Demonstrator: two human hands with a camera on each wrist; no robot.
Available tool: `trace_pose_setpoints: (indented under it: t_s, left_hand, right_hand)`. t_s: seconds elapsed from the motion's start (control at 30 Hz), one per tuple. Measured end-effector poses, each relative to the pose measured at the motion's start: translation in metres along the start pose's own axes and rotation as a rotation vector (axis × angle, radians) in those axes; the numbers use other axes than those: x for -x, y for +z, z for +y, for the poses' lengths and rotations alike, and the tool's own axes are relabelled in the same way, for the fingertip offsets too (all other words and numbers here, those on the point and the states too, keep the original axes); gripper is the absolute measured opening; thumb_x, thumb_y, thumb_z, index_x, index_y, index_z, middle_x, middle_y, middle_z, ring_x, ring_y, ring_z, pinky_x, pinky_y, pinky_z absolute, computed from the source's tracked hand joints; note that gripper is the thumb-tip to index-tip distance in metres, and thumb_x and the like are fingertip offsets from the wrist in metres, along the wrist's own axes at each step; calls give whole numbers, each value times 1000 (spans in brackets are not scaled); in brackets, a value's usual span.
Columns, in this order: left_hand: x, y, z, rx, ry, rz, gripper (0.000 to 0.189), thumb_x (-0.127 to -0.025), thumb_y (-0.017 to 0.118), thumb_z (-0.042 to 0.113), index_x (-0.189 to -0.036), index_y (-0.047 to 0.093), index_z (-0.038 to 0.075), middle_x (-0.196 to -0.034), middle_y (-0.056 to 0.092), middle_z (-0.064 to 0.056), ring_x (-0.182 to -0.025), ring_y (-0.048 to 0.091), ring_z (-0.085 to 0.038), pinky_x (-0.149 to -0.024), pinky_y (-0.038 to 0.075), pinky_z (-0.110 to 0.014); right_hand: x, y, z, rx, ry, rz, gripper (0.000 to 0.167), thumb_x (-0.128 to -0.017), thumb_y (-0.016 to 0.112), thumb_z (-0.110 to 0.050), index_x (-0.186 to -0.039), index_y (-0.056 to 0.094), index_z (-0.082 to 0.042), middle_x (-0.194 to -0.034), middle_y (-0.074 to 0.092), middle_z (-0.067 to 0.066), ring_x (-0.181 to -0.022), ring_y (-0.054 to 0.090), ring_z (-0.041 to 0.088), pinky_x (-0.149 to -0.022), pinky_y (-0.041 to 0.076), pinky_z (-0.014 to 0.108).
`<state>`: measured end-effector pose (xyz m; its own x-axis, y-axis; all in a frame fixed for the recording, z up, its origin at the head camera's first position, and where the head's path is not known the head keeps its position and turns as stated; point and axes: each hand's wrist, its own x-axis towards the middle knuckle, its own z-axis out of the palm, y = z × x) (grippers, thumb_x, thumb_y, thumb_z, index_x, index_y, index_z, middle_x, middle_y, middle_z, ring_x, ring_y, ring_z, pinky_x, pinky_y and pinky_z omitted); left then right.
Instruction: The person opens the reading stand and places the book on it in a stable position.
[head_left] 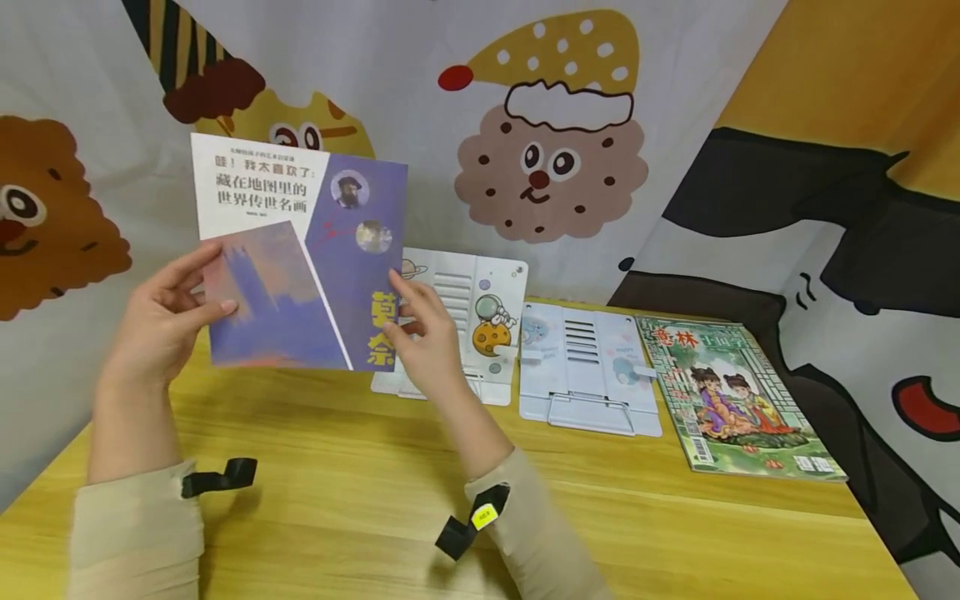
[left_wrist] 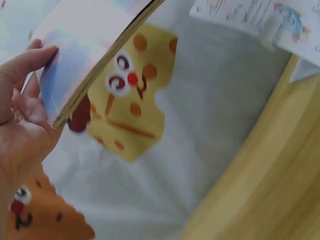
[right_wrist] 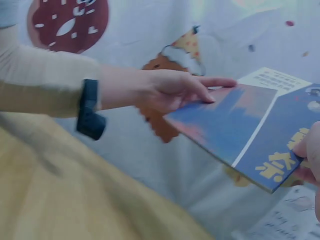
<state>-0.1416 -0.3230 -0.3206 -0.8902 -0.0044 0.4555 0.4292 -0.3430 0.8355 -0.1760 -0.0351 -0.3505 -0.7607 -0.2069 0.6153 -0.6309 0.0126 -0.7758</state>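
One book (head_left: 292, 267) is held above the tabletop (head_left: 337, 508). The left hand (head_left: 168, 312) pinches its left edge, the right hand (head_left: 429, 333) its right edge. Counted rightward from the book: two stands, one white stand (head_left: 476, 308) partly behind it, one pale blue stand (head_left: 590, 375); then one magazine (head_left: 738, 400).

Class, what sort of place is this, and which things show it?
Probably a reading spot, perhaps for children: a held book, two bookstands on a table, a cartoon-print curtain behind.
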Motion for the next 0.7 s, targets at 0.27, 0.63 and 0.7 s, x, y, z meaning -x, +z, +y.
trace_pose_setpoints:
  t_s: [0.27,0.63,0.7]
  left_hand:
    - [-16,49,-1,-249,138,33,52,-83,55,-23,-131,56,-2,-132,56,-8,-79,67,-13,-67,53,-19]
    - [-44,98,-37,-427,248,95,47,-80,64,-20,-122,64,1,-111,64,-5,-80,65,-12,-64,51,-18]
    - [-48,104,-45,-457,266,115,44,-81,65,-17,-121,65,0,-111,64,-4,-81,65,-11,-63,51,-19]
  right_hand:
    - [-11,-43,-6,66,-83,66,58,-81,69,11,-135,55,-6,-122,54,11,-93,57,20,-76,54,29]
    - [-14,-94,1,140,-105,149,54,-79,68,15,-129,59,-1,-115,55,16,-90,54,23,-76,54,33]
    - [-15,-100,2,148,-94,166,51,-80,67,16,-128,59,1,-114,55,19,-90,54,25,-77,53,36]
